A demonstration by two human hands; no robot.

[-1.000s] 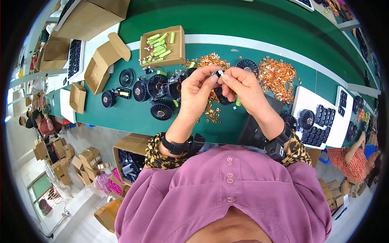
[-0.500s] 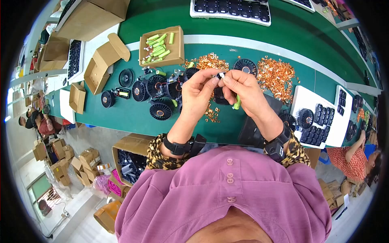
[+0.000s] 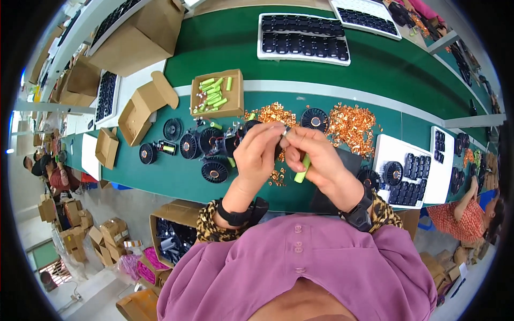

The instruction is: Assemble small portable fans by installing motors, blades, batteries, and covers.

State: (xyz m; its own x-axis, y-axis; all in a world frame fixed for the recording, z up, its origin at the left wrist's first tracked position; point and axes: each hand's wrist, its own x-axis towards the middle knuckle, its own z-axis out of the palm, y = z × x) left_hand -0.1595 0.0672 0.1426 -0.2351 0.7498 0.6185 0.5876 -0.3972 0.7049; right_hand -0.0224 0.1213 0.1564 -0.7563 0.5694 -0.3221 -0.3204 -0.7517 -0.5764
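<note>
Hands (image 3: 286,155) meet above the green table (image 3: 176,176), pinching a small part; right hand (image 3: 316,158) also grips a green battery (image 3: 302,170), apparently mid-assembly; careful alignment seems needed next.

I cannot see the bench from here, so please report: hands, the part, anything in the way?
Left hand and right hand together above the green bench, pinching a small part. Green battery in right hand. Nothing in the way.
</note>
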